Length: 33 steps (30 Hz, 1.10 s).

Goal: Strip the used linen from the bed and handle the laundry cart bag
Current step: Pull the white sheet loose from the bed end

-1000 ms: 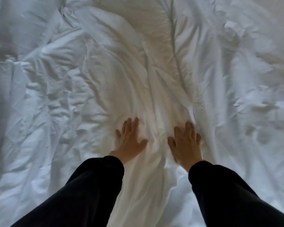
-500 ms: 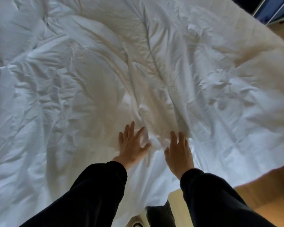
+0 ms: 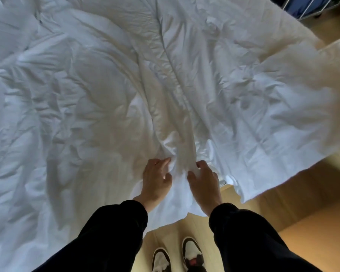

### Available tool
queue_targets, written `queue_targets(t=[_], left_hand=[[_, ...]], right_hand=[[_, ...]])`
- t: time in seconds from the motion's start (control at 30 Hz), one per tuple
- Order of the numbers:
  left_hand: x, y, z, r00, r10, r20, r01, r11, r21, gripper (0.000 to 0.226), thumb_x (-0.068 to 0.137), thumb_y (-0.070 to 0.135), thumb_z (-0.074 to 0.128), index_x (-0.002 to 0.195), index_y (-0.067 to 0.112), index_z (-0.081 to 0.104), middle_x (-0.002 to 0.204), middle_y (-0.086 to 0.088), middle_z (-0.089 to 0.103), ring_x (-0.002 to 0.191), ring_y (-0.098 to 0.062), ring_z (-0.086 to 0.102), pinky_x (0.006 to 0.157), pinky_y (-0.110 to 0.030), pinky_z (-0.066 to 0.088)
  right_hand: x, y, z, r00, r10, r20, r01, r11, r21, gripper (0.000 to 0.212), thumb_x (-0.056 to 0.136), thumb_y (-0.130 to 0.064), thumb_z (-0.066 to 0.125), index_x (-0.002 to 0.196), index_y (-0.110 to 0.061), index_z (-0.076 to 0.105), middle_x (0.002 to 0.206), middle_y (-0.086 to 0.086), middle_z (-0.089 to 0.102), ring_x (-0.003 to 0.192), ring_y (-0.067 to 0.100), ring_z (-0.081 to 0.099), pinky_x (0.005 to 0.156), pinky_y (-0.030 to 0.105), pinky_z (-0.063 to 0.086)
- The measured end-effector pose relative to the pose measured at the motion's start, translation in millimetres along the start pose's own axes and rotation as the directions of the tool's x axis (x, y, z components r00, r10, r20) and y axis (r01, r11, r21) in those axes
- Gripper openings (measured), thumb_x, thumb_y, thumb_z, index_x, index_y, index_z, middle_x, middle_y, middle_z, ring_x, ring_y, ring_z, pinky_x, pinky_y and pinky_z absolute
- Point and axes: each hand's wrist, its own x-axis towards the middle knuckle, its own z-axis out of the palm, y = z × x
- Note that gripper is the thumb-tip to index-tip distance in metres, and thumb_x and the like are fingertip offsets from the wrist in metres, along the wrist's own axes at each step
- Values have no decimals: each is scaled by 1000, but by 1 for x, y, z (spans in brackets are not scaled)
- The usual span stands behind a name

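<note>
A crumpled white duvet point(image 3: 106, 91) covers the whole bed and hangs over its near edge. My left hand point(image 3: 157, 179) and my right hand point(image 3: 202, 179) sit side by side at that edge, each with fingers curled into the fabric. Between them a ridge of white cloth is bunched up. Black sleeves cover both forearms. The laundry cart point(image 3: 310, 6) shows only as a white frame with blue fabric at the top right corner.
Wooden floor point(image 3: 302, 222) shows at the lower right beyond the hanging duvet edge. My two shoes point(image 3: 177, 258) stand on it close to the bed. The bed's far right corner ends near the cart.
Both hands went from lying flat on the duvet to curling into it and drawing it toward me. The view pulled back, so the bed edge, floor and shoes came into sight.
</note>
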Motion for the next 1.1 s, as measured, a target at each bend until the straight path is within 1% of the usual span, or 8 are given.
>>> queue_targets(t=[0.1,0.2,0.4,0.5,0.63,0.73,0.87,1.1], left_hand=[[-9,20,-15,975,-220,2,213,937,-276,34,80,38,53,101,15,67,100,-7,54,97,-12,48,87,-27,41],[-11,34,-45,904,-387,181,409,662,-628,32,74,36,57,74,4,56,72,-15,51,66,-21,51,62,-35,45],[-29,7,-97,878,-418,235,477,707,-522,17,88,19,63,84,2,66,74,-14,69,69,-29,66,63,-41,53],[-38,-18,-106,788,-612,68,512,590,-623,9,87,10,60,86,2,65,86,-20,69,77,-35,64,69,-46,53],[-63,-47,-120,712,-685,158,567,427,-705,10,91,9,58,90,5,67,84,-18,65,75,-29,58,69,-42,44],[-89,-64,-134,724,-644,246,624,459,-633,19,85,-2,57,73,9,67,66,-10,63,63,-25,59,63,-36,49],[-118,-87,-153,700,-663,266,656,449,-607,47,72,-11,46,37,20,40,42,5,38,44,-12,38,47,-22,30],[-163,-145,-205,718,-696,2,522,536,-664,23,85,-1,48,64,-6,55,52,-5,50,50,-15,49,50,-22,37]], right_hand=[[-25,-15,5,958,-268,100,274,961,-49,24,82,-11,52,104,-20,48,80,9,66,80,33,60,66,34,41],[-46,-30,22,862,-460,215,474,880,-17,29,79,-5,50,102,-22,42,91,1,71,89,25,65,66,28,44],[-63,-40,64,714,-580,392,639,768,-29,50,84,-12,54,129,-28,41,129,-10,52,102,24,59,82,34,46],[-75,-39,81,708,-548,445,640,764,-77,40,87,-24,56,125,-24,42,120,-6,53,102,23,55,75,28,37],[-88,-38,99,661,-550,510,665,744,-59,16,85,-14,49,100,-17,47,98,3,59,89,26,55,69,26,32],[-103,-53,118,609,-600,518,688,725,30,15,78,-13,49,80,-21,37,69,-5,44,67,18,42,64,25,27],[-126,-73,161,593,-619,515,667,736,117,5,74,-12,49,76,-14,45,65,-6,45,61,14,41,60,28,35],[-178,-114,235,581,-630,515,597,760,257,4,84,-13,56,86,-10,54,67,-10,53,61,8,51,57,27,45]])
